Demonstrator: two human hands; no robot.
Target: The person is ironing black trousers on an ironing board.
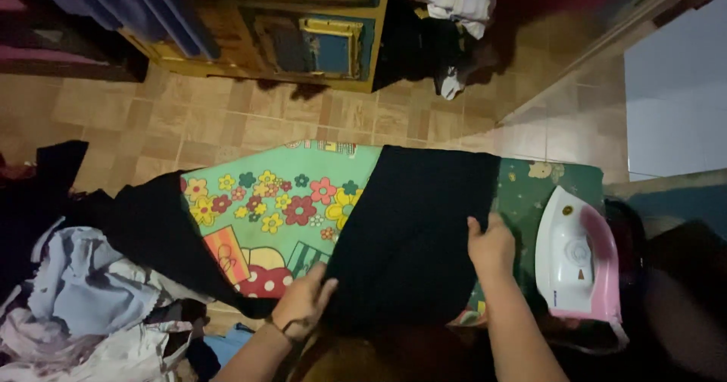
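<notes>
In the head view, a black garment (416,230) was seen spread across an ironing board (303,200) covered in a flowered green cloth. The left hand (303,302) was laid on the garment's near left edge, its fingers pinched on the fabric. The right hand (492,247) was pressed onto the garment's right edge, fingers curled over the cloth. A white and pink iron (577,257) was stood just beside the right hand, on the board's end. A heap of pale clothes (91,306) was piled at the left.
</notes>
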